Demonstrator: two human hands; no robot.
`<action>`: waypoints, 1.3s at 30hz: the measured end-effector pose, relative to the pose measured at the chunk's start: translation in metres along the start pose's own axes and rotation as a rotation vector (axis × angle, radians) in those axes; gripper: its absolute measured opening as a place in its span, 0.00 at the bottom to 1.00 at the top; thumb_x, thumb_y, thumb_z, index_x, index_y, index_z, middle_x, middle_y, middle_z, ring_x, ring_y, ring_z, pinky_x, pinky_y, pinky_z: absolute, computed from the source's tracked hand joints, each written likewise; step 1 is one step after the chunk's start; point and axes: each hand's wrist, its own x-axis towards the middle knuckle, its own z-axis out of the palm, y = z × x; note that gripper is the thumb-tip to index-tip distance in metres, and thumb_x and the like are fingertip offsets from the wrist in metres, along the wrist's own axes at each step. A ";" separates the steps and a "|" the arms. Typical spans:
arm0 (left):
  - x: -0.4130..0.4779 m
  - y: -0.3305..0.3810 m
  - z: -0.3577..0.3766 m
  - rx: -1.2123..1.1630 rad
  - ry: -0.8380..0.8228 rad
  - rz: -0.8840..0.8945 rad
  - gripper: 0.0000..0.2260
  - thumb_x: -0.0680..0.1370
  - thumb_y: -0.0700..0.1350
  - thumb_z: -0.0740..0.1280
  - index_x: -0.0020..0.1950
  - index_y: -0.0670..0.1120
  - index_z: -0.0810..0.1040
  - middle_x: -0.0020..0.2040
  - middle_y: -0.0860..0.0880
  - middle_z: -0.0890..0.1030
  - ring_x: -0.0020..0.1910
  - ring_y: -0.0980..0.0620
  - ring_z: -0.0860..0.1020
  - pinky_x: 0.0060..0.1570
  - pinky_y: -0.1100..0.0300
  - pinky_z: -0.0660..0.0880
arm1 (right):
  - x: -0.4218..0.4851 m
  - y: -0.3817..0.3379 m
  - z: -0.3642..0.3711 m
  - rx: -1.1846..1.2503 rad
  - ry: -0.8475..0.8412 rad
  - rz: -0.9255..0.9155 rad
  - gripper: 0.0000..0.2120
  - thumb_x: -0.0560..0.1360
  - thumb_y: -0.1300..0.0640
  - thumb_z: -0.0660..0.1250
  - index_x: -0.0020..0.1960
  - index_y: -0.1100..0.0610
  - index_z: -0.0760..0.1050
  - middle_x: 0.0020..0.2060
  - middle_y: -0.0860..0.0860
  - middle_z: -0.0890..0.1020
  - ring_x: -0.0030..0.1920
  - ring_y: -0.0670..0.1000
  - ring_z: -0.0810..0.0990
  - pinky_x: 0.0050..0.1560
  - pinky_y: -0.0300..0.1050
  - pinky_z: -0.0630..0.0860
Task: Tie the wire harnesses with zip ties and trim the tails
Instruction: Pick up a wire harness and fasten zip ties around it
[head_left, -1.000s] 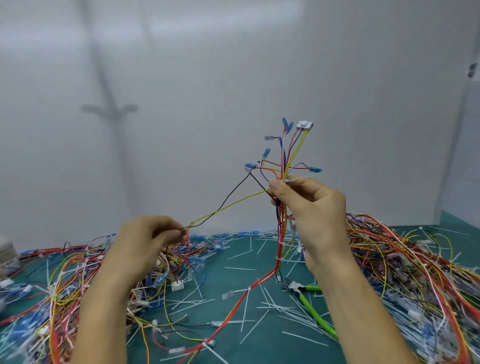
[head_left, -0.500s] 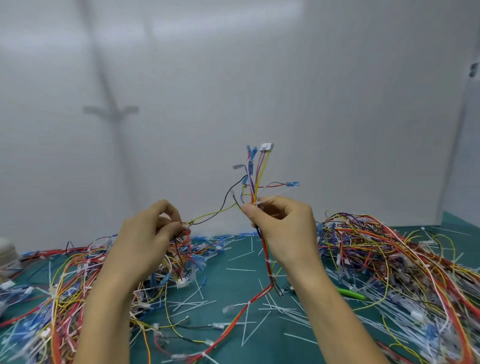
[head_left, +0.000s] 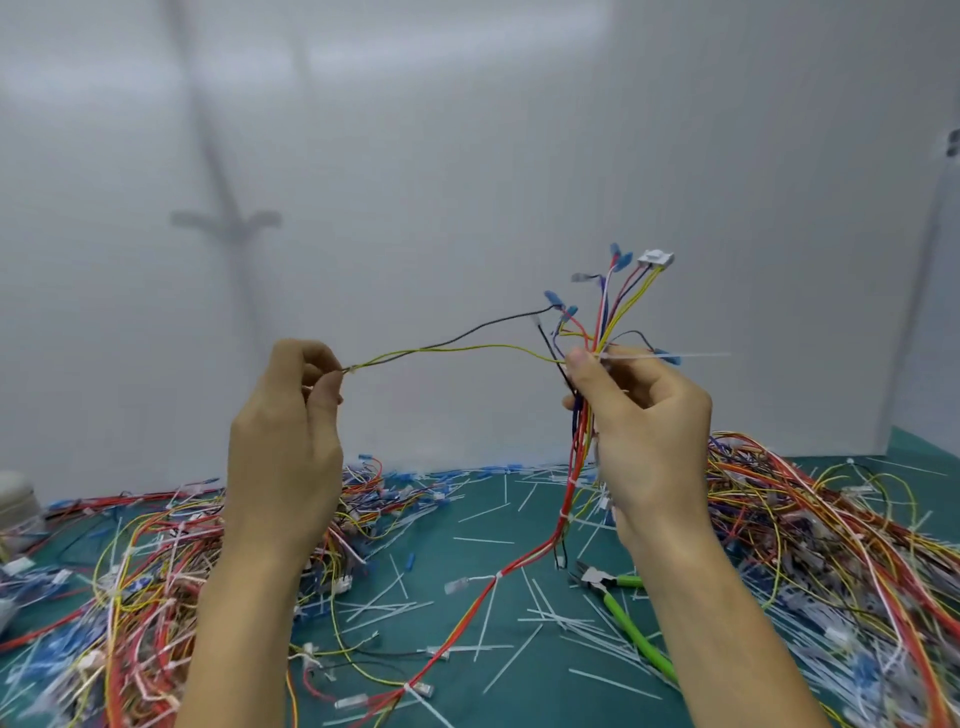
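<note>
The right hand (head_left: 641, 415) is raised above the counter (head_left: 561, 701), with thumb and fingers curled around a harness (head_left: 570, 483) that it grips near the top end. Above the grip the wires fan out to blue terminals (head_left: 551, 298) and a white connector (head_left: 655, 257). A zip tie (head_left: 696, 355) sits at the grip, its tail pointing out to the right. Below the hand the harness hangs down to the counter and trails toward the near edge, with white ties around it at intervals.

The left hand (head_left: 285, 452) is raised at about the same height, well apart from the right. It pinches the end of two wires (head_left: 415, 351), one yellow and one black, which run across to the harness.

On the counter, green-handled cutters (head_left: 623, 613) lie just beside the right forearm. Trimmed tie tails (head_left: 483, 540) are scattered between the arms. Harness piles lie to the left (head_left: 130, 571) and to the right (head_left: 831, 519).
</note>
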 end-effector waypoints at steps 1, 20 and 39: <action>0.000 0.002 -0.001 -0.021 0.003 0.019 0.03 0.82 0.43 0.62 0.53 0.51 0.70 0.39 0.56 0.75 0.39 0.58 0.75 0.34 0.60 0.71 | 0.001 -0.002 -0.002 0.010 0.002 -0.008 0.05 0.75 0.53 0.73 0.41 0.50 0.83 0.33 0.48 0.84 0.36 0.49 0.83 0.39 0.44 0.80; -0.021 0.062 0.047 -0.697 -0.561 -0.258 0.16 0.69 0.55 0.71 0.55 0.52 0.80 0.45 0.50 0.86 0.44 0.52 0.85 0.44 0.57 0.82 | 0.002 -0.013 -0.005 -0.132 -0.494 -0.060 0.06 0.75 0.51 0.69 0.43 0.41 0.83 0.44 0.39 0.85 0.52 0.38 0.80 0.51 0.30 0.73; -0.006 0.071 0.046 -0.948 -0.109 -0.439 0.07 0.78 0.36 0.68 0.54 0.38 0.73 0.40 0.45 0.81 0.41 0.50 0.84 0.39 0.59 0.81 | 0.002 0.011 -0.022 -0.894 -1.012 0.394 0.46 0.64 0.37 0.78 0.71 0.53 0.58 0.57 0.56 0.81 0.46 0.53 0.86 0.50 0.53 0.83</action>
